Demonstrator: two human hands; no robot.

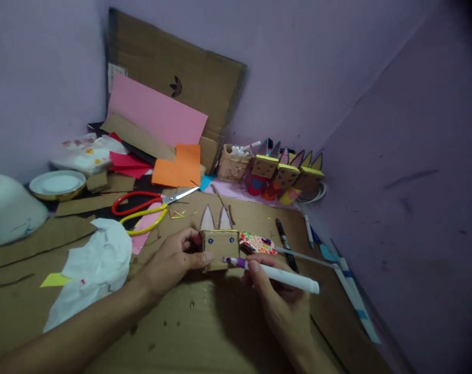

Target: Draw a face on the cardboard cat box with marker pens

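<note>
Left hand (175, 258), clamped on eared cardboard box (220, 248); right hand (277, 293), clamped on purple marker (285, 277), whose tip I see at the box's front

White rounded vessel (12, 213) cut by left edge, left hand (175, 257) with fingertips partly hidden behind cardboard rabbit head (221, 250), print on black marker (284, 241) too small to read, pattern on white plastic packet (88, 153) blurred.

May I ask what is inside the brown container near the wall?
White items show inside the brown container, and a red-and-white stick pokes out. The container's side hides anything lower.
</note>
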